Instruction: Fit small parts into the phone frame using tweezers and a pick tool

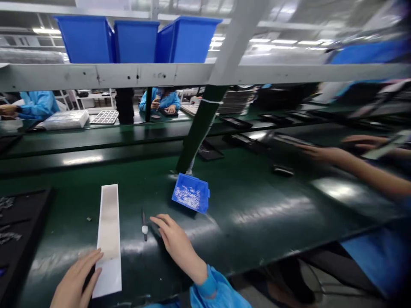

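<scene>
The right hand (175,241) hangs just above the green table (231,244), its fingers loosely spread, thumb and fingertips apart with nothing seen between them. Just left of its fingertips lies a slim dark tool (144,230) with a white band. The left hand (77,280) has its thumb and fingers parted too, their tips at the left edge of a long white strip (109,231), which runs flat away from that hand. Beyond the strip's left side is a small loose piece (89,219); farther left of the left hand, a black tray (43,214). Ahead and slightly right of the right hand stands a blue bin (196,183) of small white pieces. Well to its right, a co-worker's arm (359,167) reaches over the table.
</scene>
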`<state>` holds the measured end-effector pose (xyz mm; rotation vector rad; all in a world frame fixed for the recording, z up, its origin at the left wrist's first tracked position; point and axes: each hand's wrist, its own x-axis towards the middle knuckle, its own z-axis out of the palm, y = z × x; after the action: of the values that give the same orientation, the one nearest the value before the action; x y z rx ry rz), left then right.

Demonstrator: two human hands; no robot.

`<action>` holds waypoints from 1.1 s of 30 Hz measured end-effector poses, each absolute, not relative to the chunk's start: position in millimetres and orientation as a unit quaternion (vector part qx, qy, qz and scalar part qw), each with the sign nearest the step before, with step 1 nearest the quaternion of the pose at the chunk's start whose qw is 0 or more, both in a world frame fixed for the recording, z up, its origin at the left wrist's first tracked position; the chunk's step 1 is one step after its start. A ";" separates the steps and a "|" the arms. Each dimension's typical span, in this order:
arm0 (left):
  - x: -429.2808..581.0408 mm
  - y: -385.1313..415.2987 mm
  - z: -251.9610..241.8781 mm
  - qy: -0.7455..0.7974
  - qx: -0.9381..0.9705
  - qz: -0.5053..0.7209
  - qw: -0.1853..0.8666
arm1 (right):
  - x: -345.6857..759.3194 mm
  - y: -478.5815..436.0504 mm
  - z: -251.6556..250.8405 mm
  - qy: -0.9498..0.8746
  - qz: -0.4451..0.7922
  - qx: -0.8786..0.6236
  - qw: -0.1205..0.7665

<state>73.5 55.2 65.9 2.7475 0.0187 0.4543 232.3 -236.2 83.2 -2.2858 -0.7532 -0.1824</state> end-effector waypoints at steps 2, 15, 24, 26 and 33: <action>82.6 60.2 69.7 -0.037 0.984 0.130 0.114 | 238.6 -226.4 72.6 -0.354 -0.098 -0.897 0.244; 226.6 -7.5 74.8 0.000 1.000 -0.010 -0.014 | 286.2 -230.9 43.3 -0.396 -0.224 -0.829 0.324; 285.2 12.3 93.8 0.009 1.000 0.011 -0.010 | 282.2 -233.4 55.3 -0.238 -0.246 -0.847 0.408; 282.6 14.6 92.4 0.004 1.000 0.012 -0.012 | 283.8 -235.5 56.4 -0.217 -0.252 -0.852 0.404; 282.8 20.6 72.3 -0.009 0.997 0.062 -0.047 | 296.6 -260.3 57.3 -0.100 -0.307 -0.899 0.296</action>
<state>282.8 20.6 72.3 3.2295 -0.0279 0.2003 296.6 -260.3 57.3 -2.3910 -0.2656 -0.8166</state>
